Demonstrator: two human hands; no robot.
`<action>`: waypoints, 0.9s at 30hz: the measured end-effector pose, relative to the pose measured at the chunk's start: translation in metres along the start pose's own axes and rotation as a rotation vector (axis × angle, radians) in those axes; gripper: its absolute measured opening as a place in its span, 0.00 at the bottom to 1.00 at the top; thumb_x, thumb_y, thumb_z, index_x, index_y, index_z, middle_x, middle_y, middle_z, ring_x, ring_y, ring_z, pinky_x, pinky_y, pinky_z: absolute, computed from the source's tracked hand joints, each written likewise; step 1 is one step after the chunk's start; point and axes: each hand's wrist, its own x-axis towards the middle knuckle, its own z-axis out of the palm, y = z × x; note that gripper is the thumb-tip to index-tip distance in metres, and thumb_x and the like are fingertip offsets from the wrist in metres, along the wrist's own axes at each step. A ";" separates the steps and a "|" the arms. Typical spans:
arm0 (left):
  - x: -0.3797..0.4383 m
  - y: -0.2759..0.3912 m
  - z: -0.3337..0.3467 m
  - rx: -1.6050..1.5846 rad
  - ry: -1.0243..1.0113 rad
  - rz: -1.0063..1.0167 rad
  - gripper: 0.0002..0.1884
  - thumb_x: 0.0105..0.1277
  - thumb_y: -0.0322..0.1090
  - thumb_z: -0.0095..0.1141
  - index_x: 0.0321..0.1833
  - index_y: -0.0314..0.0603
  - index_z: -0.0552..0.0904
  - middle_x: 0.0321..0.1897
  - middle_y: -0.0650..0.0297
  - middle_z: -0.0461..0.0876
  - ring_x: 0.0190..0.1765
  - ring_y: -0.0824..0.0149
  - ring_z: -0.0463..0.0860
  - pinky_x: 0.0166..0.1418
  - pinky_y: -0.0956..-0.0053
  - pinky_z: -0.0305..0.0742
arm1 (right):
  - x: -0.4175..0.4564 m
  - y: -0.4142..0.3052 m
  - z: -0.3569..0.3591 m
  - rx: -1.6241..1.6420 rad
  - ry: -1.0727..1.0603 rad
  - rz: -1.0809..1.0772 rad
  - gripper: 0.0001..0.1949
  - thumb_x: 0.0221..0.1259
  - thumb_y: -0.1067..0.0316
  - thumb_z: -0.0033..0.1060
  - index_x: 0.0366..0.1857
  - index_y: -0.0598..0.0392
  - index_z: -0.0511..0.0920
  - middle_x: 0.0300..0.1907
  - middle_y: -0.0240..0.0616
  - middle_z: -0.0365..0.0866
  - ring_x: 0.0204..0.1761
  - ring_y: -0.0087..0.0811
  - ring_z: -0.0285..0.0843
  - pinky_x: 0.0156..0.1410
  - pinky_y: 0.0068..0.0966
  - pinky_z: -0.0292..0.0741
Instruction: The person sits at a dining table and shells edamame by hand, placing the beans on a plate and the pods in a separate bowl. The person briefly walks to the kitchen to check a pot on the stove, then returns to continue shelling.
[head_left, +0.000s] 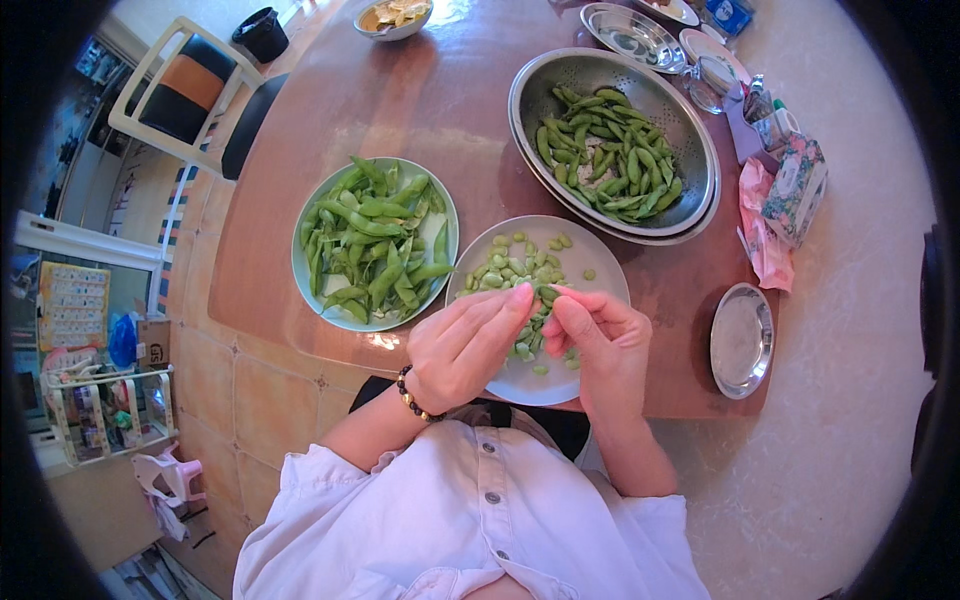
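Between my fingertips is a green edamame pod (548, 294), held over a white plate (600, 262). My left hand (469, 337), with a beaded bracelet at its wrist, pinches the pod's left side. My right hand (600, 330) grips its other end with thumb and forefinger. Shelled green beans (517, 264) lie scattered on the plate, partly hidden by my hands. To the left, a pale green plate (302, 281) carries a heap of pods and split shells (375, 240). A steel colander (690, 142), nested in another metal bowl, has whole pods (637, 161) in it.
A small oval metal dish (741, 341) stands near the table's right edge. Behind it are a pink packet (761, 225) and a floral tissue box (796, 187). A patterned bowl (394, 28) sits at the far edge. A chair (191, 94) stands at the table's left.
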 end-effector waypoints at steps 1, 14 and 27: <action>0.000 -0.001 -0.002 0.006 -0.007 0.026 0.19 0.52 0.19 0.68 0.49 0.35 0.83 0.35 0.55 0.86 0.34 0.59 0.87 0.37 0.73 0.82 | 0.003 -0.002 -0.005 0.137 -0.073 0.100 0.06 0.66 0.70 0.61 0.39 0.60 0.83 0.30 0.35 0.84 0.29 0.19 0.79 0.34 0.14 0.75; 0.017 0.002 -0.007 -0.725 -0.187 -0.659 0.13 0.58 0.22 0.65 0.46 0.36 0.83 0.43 0.60 0.82 0.40 0.71 0.84 0.41 0.79 0.82 | 0.004 0.011 -0.015 0.293 -0.117 0.146 0.06 0.67 0.68 0.60 0.42 0.56 0.82 0.32 0.33 0.82 0.33 0.21 0.79 0.33 0.14 0.75; 0.011 -0.013 -0.006 -1.389 -0.254 -0.995 0.08 0.66 0.31 0.62 0.40 0.36 0.78 0.40 0.59 0.80 0.35 0.70 0.84 0.34 0.79 0.82 | 0.001 0.018 -0.015 0.633 -0.381 0.413 0.09 0.70 0.61 0.58 0.41 0.56 0.81 0.34 0.29 0.80 0.31 0.17 0.73 0.29 0.11 0.67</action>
